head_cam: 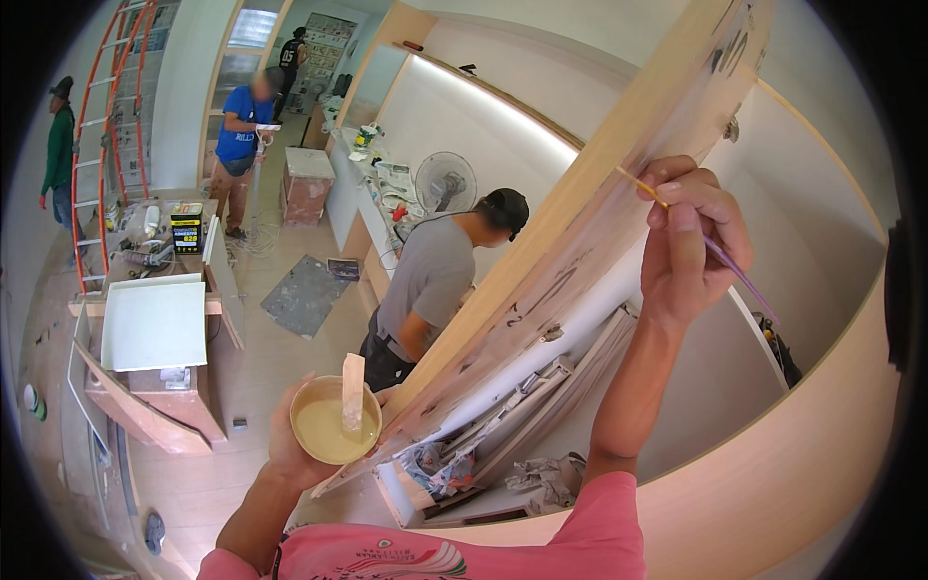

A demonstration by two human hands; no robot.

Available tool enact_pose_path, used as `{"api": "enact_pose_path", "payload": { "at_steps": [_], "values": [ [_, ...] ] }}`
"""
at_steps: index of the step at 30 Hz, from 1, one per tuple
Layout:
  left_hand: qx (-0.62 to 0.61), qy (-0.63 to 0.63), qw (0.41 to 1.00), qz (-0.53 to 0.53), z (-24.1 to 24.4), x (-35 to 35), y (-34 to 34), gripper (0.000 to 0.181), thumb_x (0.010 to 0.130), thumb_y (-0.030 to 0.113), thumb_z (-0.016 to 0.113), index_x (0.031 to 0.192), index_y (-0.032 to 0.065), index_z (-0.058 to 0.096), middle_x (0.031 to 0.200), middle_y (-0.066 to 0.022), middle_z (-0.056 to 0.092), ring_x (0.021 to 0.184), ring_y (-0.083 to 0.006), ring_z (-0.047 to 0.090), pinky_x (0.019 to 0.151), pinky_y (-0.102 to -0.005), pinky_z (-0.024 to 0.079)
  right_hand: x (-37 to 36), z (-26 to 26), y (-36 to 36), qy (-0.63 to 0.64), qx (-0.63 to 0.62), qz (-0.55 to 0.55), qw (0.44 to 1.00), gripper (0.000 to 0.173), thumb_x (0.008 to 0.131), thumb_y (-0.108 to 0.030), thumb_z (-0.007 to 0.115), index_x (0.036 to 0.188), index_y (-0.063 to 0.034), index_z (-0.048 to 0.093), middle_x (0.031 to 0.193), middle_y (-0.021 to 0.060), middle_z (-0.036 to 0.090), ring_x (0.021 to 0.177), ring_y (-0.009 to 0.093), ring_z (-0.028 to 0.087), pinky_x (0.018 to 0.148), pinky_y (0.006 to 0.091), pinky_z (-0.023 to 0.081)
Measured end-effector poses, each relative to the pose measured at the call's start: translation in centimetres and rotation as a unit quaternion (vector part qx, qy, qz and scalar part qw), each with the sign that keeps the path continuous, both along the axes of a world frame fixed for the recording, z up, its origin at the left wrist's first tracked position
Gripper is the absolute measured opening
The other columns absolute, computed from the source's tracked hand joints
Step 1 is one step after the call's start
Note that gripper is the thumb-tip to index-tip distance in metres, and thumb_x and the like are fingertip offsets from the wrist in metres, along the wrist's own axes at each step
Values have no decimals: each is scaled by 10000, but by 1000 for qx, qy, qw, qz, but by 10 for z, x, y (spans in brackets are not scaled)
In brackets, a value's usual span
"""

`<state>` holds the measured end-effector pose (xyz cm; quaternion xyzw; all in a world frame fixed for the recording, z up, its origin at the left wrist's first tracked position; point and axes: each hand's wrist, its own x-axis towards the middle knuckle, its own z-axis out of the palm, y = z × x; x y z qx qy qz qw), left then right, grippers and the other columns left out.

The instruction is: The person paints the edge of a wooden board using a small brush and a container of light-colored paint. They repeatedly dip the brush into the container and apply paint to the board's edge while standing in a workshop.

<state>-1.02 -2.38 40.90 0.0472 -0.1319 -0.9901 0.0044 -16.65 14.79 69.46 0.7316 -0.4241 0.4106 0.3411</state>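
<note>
My right hand (692, 235) pinches a thin paintbrush (732, 264) with a purple handle. The brush tip meets the edge of a long wooden board (536, 239) that runs diagonally before me. My left hand (293, 435) holds a round cup of cream-coloured paint (319, 428), and a flat wooden stick (353, 391) stands in the paint. The cup is close beside the lower part of the board. Dark handwritten marks and rough patches show on the board's side face.
A co-worker in grey (435, 268) bends just behind the board. Further off are a person in blue (243, 130), an orange ladder (112, 138), a fan (446, 181) and a cluttered work table (152, 391). Below the board lie trim strips (536, 420) and crumpled paper (547, 478).
</note>
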Motion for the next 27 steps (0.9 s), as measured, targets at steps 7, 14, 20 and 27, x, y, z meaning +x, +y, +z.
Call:
{"api": "enact_pose_path", "payload": {
  "at_steps": [7,14,20,27],
  "values": [
    [5,-7,1000,-2,1,0,1,622,907,560,281,1116,53,575,1113,-217,617,726,-363,616,644,-415,416,0,-2,2,-8,11,-1,1000,110,837,116,525,866,99,629,801,189,630,712,206,598,541,248,468],
    [-2,0,1000,-4,-7,-1,-1,628,910,561,280,1122,47,572,1101,-214,621,737,-368,616,640,-412,413,6,-4,3,-12,23,-45,999,111,865,39,502,888,68,606,699,116,538,780,265,554,657,303,415],
    [9,-1,1000,0,-7,-1,-1,617,913,550,286,1099,40,579,1042,-203,632,743,-372,614,633,-407,408,0,-3,0,-15,5,1,1000,100,825,122,538,855,98,630,804,185,628,744,214,607,538,242,471],
    [6,-7,1000,2,-2,0,1,619,910,553,287,1106,41,573,1019,-193,635,741,-370,613,637,-407,408,2,-6,-1,-14,-3,-6,1000,109,816,131,532,847,96,630,789,176,627,755,222,609,535,243,481]
  ]
}}
